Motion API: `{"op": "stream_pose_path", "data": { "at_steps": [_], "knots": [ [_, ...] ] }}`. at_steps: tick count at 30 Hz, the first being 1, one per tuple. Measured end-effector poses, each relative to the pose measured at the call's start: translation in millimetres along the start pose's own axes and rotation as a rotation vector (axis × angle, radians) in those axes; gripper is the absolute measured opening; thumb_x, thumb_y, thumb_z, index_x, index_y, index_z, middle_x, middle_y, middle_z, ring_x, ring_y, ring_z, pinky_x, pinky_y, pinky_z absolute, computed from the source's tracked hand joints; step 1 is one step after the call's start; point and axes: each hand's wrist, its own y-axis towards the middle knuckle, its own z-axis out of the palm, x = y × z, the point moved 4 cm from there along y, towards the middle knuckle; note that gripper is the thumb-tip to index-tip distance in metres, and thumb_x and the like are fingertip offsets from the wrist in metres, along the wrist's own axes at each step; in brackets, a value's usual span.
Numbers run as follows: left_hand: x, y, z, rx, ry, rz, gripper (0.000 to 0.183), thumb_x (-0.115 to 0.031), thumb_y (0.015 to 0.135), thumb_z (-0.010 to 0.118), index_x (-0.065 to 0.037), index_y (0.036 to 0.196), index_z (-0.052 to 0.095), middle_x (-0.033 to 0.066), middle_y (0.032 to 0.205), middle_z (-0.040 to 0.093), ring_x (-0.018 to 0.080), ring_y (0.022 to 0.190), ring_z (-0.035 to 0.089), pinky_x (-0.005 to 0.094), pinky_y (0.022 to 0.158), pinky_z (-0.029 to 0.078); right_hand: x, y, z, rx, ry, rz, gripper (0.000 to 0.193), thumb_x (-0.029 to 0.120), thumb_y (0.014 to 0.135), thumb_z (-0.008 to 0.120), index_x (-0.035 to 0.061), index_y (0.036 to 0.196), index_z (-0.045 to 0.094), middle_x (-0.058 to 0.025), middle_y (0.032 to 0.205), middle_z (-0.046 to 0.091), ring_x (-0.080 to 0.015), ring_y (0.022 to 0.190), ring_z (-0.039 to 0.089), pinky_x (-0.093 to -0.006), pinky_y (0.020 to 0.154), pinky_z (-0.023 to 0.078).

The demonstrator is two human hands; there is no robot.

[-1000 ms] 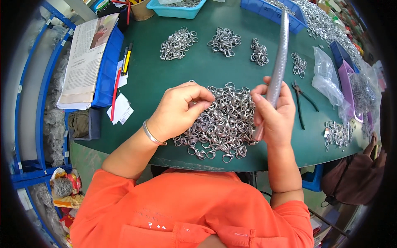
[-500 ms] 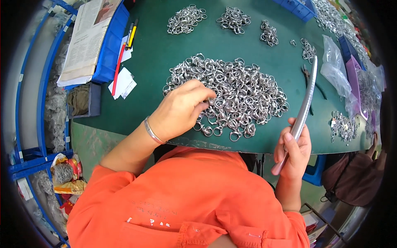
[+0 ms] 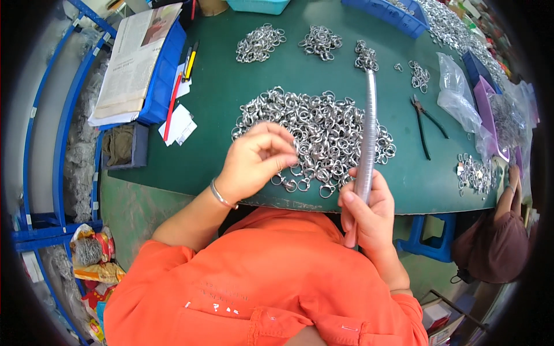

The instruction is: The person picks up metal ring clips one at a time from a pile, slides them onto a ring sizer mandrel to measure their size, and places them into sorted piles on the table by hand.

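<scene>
A large heap of silver-coloured metal rings [image 3: 329, 124] lies on the green table in front of me. My left hand [image 3: 257, 157] is at the heap's near left side, thumb and fingers drawn together; whatever is between the fingertips is too small to make out. In my right hand [image 3: 369, 210] is a ring mandrel [image 3: 368, 132], a long tapered metal rod with marks along its length. I grip its thick lower end, and it points up and away across the heap's right part. No ring can be seen on it.
Smaller ring piles [image 3: 261, 43] lie along the far side. Pliers [image 3: 426, 124], a clear plastic bag [image 3: 459, 95] and tagged rings [image 3: 476, 175] are at right. A blue bin [image 3: 160, 86] with newspaper stands left, near a red pen [image 3: 172, 109]. Another person's arm [image 3: 508, 193] shows far right.
My right hand has brought the mandrel leftward from beside the pliers to over the heap, now more upright. My left hand has shifted slightly down, off the rings. The view has tilted slightly.
</scene>
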Motion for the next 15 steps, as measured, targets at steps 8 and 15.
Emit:
{"op": "stream_pose_path", "data": {
  "at_steps": [8,15],
  "knots": [
    [-23.4,-19.5,25.3,0.133,0.099,0.247,0.018,0.006,0.066,0.07,-0.002,0.076,0.058,0.0098,0.088,0.061,0.0185,0.077,0.06,0.0279,0.068,0.05,-17.0,16.6,15.0,0.084,-0.068,-0.086,0.043,-0.008,0.077,0.061,0.0003,0.113,0.038,-0.0085,0.091,0.056,-0.0083,0.078,0.054,-0.0199,0.063,0.045],
    [0.0,-24.0,22.5,0.167,-0.109,0.028,0.014,0.01,0.074,0.064,0.005,0.086,0.059,0.0097,0.088,0.057,0.0124,0.077,0.059,0.0219,0.064,0.051,-17.0,13.3,15.7,0.044,-0.034,-0.185,0.046,-0.011,0.077,0.06,-0.0012,0.115,0.037,-0.0109,0.089,0.058,-0.0112,0.082,0.056,-0.0228,0.072,0.047]
  ]
}}
